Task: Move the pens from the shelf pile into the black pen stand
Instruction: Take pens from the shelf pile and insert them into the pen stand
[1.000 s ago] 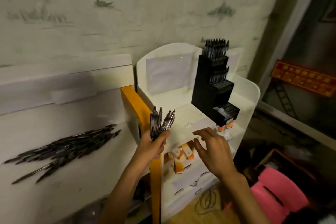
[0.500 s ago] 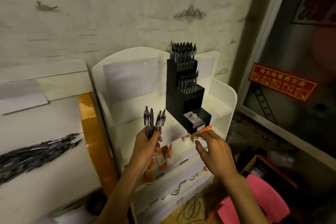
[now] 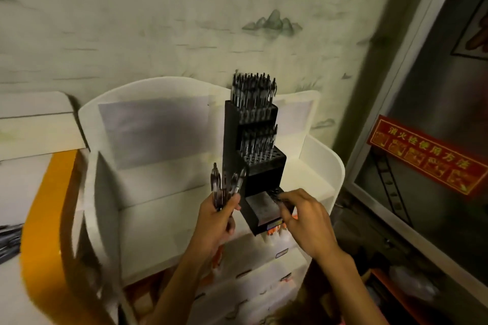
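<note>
The black pen stand [image 3: 235, 140] rises in tiers on the white display shelf [image 3: 163, 208]. Its top two tiers are packed with dark pens [image 3: 253, 87]. The third tier shows bare holes, and a grey label covers part of the lowest one. My left hand [image 3: 215, 219] is shut on a bunch of pens [image 3: 224, 186], held upright just left of the stand's lowest tier. My right hand [image 3: 303, 216] grips the lowest tier's front right corner, fingers on top and thumb on the front. The shelf pile of pens [image 3: 8, 241] shows only at the far left edge.
An orange strip [image 3: 45, 219] runs between the left shelf and the white display. Below the stand are drawers with orange-and-white items [image 3: 274, 232]. A red sign [image 3: 422, 161] hangs on the dark panel at right. The papered wall stands close behind.
The view has swung right, so the pen pile slid to the left edge. Both hands moved up to the stand. My right hand went from open in the air to gripping the lowest tier.
</note>
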### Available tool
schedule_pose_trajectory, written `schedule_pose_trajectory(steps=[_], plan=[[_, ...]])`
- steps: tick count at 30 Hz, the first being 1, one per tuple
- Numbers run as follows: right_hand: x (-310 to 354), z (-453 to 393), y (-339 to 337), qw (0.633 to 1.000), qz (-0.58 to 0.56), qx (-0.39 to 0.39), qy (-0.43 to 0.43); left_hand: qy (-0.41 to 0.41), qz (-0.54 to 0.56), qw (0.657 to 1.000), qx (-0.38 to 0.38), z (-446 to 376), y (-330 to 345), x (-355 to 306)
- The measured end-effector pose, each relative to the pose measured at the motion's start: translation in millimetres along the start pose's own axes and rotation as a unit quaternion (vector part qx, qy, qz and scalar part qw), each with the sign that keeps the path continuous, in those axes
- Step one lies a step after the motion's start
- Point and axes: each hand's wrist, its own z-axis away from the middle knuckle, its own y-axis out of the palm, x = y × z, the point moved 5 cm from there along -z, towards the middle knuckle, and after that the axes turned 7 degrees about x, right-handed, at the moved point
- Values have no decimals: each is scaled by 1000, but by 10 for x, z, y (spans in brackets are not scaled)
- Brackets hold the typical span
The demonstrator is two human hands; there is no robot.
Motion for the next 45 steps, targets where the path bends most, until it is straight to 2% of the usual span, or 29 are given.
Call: schedule_pose_trajectory(steps=[6, 16, 21, 24, 27, 31, 34, 37, 40, 43, 45], plan=[[-103, -489, -22, 999, 7, 2, -41, 6, 22, 1000, 4, -302, 201, -57], [-83, -1140, 5, 990, -40, 18, -134, 12, 10, 997, -78, -603, 248, -113], [-115, -1402, 80, 974, -160, 80, -137, 27, 32, 992, -116, -711, 335, -172], [-109, -1614, 96, 961, -226, 87, -135, 34, 30, 990, -130, -793, 393, -206], [-131, -1786, 142, 936, -307, 125, -119, 36, 25, 990, -131, -847, 461, -237], [-134, -1922, 228, 863, -460, 198, -58, 41, 13, 992, -121, -909, 546, -250], [-148, -2007, 258, 829, -517, 212, -30, 45, 5, 992, -121, -962, 575, -274], [-154, -2086, 246, 821, -535, 193, -42, 44, 8, 990, -133, -984, 557, -273], [-194, -2192, 161, 825, -547, 130, -56, 40, 20, 986, -161, -980, 454, -222], [-246, -2292, 51, 847, -520, 62, -91, 28, 15, 980, -195, -942, 327, -143], [-258, -2335, -10, 870, -477, 21, -124, 26, 20, 981, -190, -916, 291, -110]])
